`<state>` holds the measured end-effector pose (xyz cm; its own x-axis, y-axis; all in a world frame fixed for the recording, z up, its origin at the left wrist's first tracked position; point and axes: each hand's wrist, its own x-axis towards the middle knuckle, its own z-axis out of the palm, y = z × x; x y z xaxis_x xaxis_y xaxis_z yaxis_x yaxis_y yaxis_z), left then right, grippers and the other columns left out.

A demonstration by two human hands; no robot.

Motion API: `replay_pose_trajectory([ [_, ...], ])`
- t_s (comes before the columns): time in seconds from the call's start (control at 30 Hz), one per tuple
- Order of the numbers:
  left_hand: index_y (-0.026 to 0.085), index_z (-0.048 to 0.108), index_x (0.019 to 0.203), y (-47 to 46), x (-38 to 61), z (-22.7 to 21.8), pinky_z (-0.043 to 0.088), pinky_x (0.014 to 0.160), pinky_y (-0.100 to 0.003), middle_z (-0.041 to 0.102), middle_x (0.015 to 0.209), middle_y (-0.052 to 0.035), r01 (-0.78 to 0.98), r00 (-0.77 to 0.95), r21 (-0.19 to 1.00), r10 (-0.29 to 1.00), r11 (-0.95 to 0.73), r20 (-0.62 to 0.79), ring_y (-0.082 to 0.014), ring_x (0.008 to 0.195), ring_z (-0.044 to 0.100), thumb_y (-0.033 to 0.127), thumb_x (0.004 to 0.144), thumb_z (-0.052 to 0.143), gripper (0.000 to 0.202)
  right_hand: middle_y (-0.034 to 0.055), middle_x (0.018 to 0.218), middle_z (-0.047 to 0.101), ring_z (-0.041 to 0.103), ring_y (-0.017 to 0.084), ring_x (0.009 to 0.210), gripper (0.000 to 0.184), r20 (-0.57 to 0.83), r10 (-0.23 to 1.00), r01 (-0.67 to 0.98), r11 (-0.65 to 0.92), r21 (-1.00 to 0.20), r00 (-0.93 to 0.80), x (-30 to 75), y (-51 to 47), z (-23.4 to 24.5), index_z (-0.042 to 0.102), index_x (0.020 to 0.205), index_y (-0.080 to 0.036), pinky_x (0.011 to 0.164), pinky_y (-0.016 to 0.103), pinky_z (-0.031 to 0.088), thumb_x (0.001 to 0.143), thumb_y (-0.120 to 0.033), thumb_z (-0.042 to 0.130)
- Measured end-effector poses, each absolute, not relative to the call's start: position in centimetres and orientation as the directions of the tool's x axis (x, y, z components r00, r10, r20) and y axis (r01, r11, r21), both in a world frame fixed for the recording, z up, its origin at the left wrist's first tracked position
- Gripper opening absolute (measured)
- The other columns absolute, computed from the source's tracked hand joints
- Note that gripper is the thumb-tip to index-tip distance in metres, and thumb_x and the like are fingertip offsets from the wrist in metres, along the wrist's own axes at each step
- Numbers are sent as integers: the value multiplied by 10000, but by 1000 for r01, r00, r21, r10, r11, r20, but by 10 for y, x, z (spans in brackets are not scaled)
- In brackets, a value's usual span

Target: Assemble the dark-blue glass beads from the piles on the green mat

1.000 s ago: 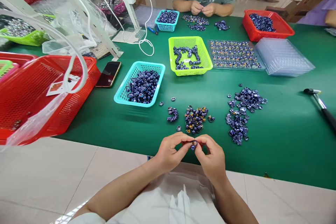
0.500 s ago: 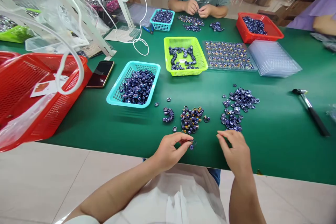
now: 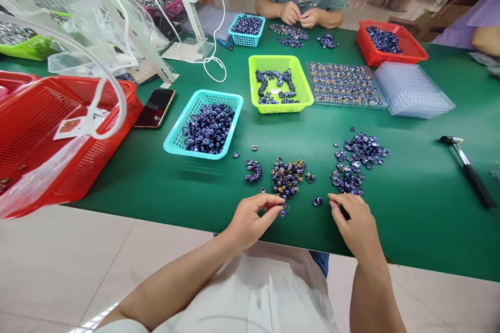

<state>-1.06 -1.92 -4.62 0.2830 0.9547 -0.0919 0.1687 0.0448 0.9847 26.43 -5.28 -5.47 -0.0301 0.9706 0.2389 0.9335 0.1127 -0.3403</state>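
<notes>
Between thumb and forefinger, my left hand (image 3: pixel 253 221) pinches a small dark ring with a shiny blue bead (image 3: pixel 283 213). My right hand (image 3: pixel 355 223) is closed in a pinch beside a pile of glossy blue caps (image 3: pixel 349 179); whatever is in its fingertips is hidden. A blue-and-dark piece (image 3: pixel 317 201) lies on the table between my hands. Just beyond my left hand is a heap of blue pieces with orange bits (image 3: pixel 288 178). A curved row of blue pieces (image 3: pixel 253 170) sits left of that heap.
On the green table (image 3: pixel 219 192) stand a turquoise basket (image 3: pixel 172 140), a lime basket (image 3: pixel 307 101) and a red basket (image 3: pixel 113 151). A filled clear tray (image 3: pixel 344 83), stacked trays (image 3: pixel 414 88), a hammer (image 3: pixel 469 171) and a phone (image 3: pixel 156 108) lie around. A co-worker (image 3: pixel 304 0) sits opposite.
A blue-and-dark piece now lies between my hands where bare table showed before. My right hand has shifted slightly right. My left hand still pinches the ring. The whole view has shifted slightly.
</notes>
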Motion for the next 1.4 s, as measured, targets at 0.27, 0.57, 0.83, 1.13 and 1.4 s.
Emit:
replay_pose_trajectory([
  [0.27, 184, 761, 986, -17, -12, -48, 560, 766, -287, 751, 916, -74, 124, 265, 988, 957, 88, -118, -192, 831, 690, 291, 873, 653, 189, 83, 994, 681, 587, 255, 925, 205, 258, 956, 939, 209, -274, -138, 262, -55, -50, 677, 1053, -211, 806, 394, 424, 961, -339, 544],
  [0.57, 164, 761, 968, -16, -10, -43, 536, 677, -255, 735, 867, -75, 55, 260, 986, 951, 159, -168, -172, 763, 661, 307, 859, 670, 201, 92, 963, 675, 596, 252, 893, 181, 158, 961, 938, 259, -230, -226, 250, -41, -53, 658, 980, -194, 756, 378, 430, 979, -289, 504],
  [0.83, 164, 750, 940, -13, -14, -39, 506, 612, -237, 713, 782, -36, -14, 254, 956, 926, 291, -278, -130, 646, 612, 309, 807, 720, 199, 74, 901, 655, 629, 225, 810, 181, 142, 979, 926, 184, -328, -144, 252, -45, -59, 596, 952, -204, 701, 346, 492, 984, -345, 487],
  [1.13, 147, 733, 921, -11, -7, -38, 543, 715, -270, 761, 876, -67, -272, 303, 853, 881, 445, -363, -170, 799, 686, 297, 777, 781, 213, 48, 924, 656, 652, 186, 833, 100, 225, 972, 666, 212, -715, -68, 205, -59, -38, 655, 951, -237, 715, 303, 534, 962, -264, 559],
  [1.4, 138, 729, 917, -18, 0, -38, 560, 856, -325, 775, 876, -65, -407, 278, 787, 884, 463, -376, -177, 819, 717, 288, 745, 824, 247, 47, 936, 681, 687, 193, 821, 121, 233, 944, 296, 160, -942, 233, 145, -58, -53, 679, 1017, -251, 707, 336, 591, 915, -218, 625],
])
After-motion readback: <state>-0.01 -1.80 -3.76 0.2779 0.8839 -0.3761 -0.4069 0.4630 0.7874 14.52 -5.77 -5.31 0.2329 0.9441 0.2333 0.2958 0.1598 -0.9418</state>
